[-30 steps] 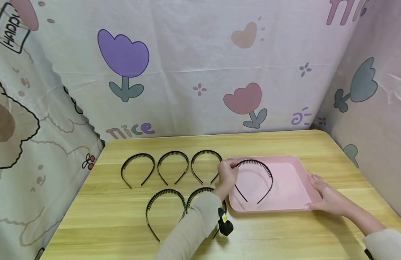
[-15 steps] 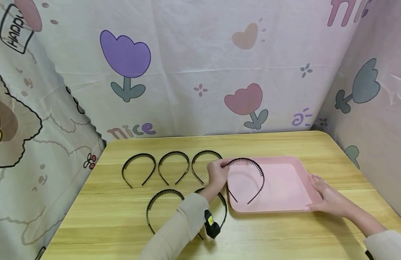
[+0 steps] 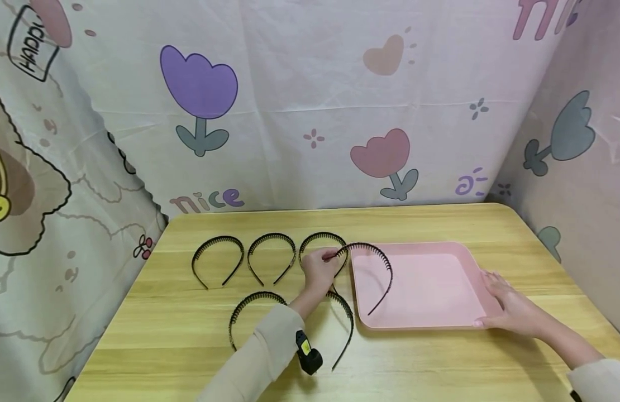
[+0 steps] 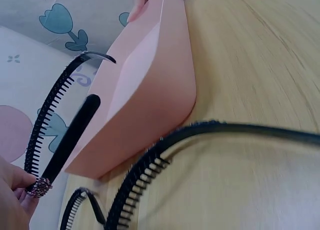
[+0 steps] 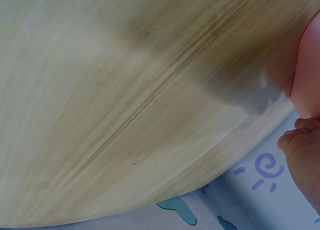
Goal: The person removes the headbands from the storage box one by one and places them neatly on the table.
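My left hand (image 3: pixel 320 273) pinches a black toothed headband (image 3: pixel 389 273) near one side of its arch. In the head view the headband overlaps the left edge of a pink tray (image 3: pixel 415 328). In the left wrist view, a sparkly patch shows on the headband (image 4: pixel 47 104) beside my thumb, and its free ends point toward the tray (image 4: pixel 170 79). My right hand (image 3: pixel 513 307) rests against the tray's right side, fingers extended along the wall and thumb at the front corner. Below my left wrist lies another black headband (image 3: pixel 351 324), partly hidden by the hand.
Three black headbands stand in a back row: one at left (image 3: pixel 217 239), one in the middle (image 3: pixel 271 236), one behind my left hand (image 3: pixel 322 235). A front-left headband (image 3: pixel 233 321) is partly covered by my sleeve. Printed cloth (image 3: pixel 285 84) hangs behind the wooden table (image 3: pixel 415 368).
My left hand has moved left with the headband, carrying it from above the tray to across its left edge. My right hand has stayed at the tray's right side.
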Demonstrator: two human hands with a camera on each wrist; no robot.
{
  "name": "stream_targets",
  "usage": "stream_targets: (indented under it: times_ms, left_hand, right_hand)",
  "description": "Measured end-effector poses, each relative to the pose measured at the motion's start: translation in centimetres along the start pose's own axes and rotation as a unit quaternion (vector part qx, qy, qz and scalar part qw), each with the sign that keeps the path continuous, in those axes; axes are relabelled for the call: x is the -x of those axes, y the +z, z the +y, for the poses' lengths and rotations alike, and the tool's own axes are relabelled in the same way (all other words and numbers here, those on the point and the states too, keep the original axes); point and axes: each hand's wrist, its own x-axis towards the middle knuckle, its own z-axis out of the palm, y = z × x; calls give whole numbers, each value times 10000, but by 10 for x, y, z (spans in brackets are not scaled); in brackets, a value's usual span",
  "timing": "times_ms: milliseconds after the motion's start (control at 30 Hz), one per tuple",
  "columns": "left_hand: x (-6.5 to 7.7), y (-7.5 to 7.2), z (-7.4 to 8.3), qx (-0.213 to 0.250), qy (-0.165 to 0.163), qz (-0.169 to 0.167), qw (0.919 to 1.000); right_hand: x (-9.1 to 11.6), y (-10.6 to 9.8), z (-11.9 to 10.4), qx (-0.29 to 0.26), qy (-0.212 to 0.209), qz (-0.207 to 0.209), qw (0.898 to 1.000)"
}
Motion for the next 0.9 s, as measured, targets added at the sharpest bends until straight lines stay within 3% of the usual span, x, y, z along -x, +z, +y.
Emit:
stream_targets:
  times_ms: [200, 900]
  left_hand:
    - [1, -14, -8, -4, 187, 67, 9998]
    - [6, -63, -31, -235, -158, 65, 9996]
  right_hand:
    - [0, 0, 1, 43, -61, 7, 10000]
    - [2, 1, 3, 33, -34, 8, 10000]
